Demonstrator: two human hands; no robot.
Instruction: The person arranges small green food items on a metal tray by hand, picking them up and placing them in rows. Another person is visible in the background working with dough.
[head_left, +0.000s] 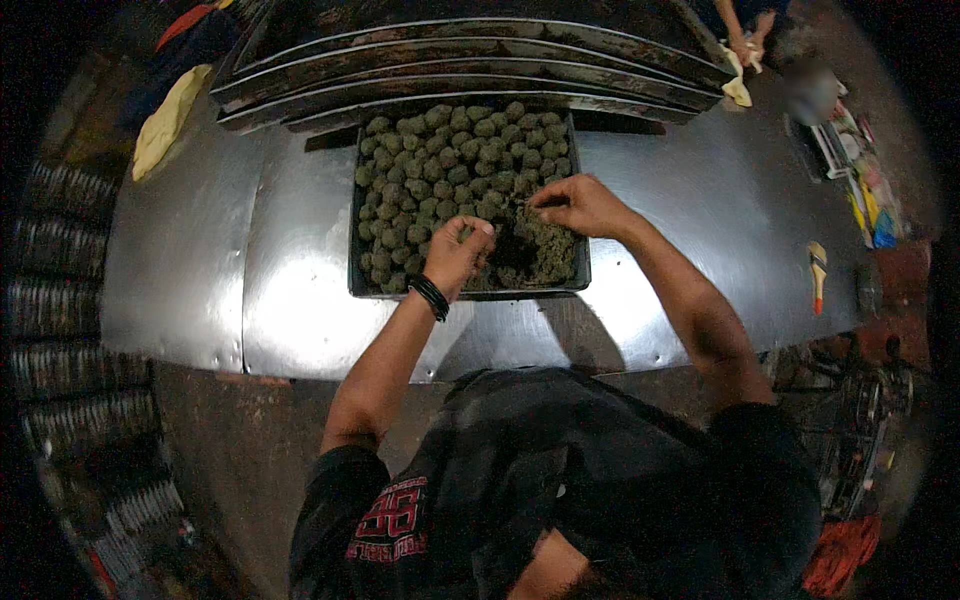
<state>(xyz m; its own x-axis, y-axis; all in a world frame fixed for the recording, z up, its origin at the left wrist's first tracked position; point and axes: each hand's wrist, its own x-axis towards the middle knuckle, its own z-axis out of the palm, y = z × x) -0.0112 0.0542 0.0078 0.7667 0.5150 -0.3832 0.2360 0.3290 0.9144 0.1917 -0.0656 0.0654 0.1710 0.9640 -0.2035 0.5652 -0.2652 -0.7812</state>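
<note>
A black rectangular tray [353,240] sits on the metal table in front of me. Many dark greenish-brown balls [440,165] fill its left and far parts. Loose crumbly mixture [552,252] of similar colour lies in its near right corner. My left hand [460,255], with black bands at the wrist, is curled closed over the tray's near middle; whatever its fingers hold is hidden. Over the right side, my right hand [582,207] has thumb and fingers pinched together just above the mixture. What is between those fingertips is too small to tell.
Stacked dark metal trays [470,60] stand behind the tray on the metal table [180,270]. Pale dough [172,120] lies at the far left. A brush [818,275] rests at the right. Another person's hands [745,45] handle pale dough [737,90] at the far right.
</note>
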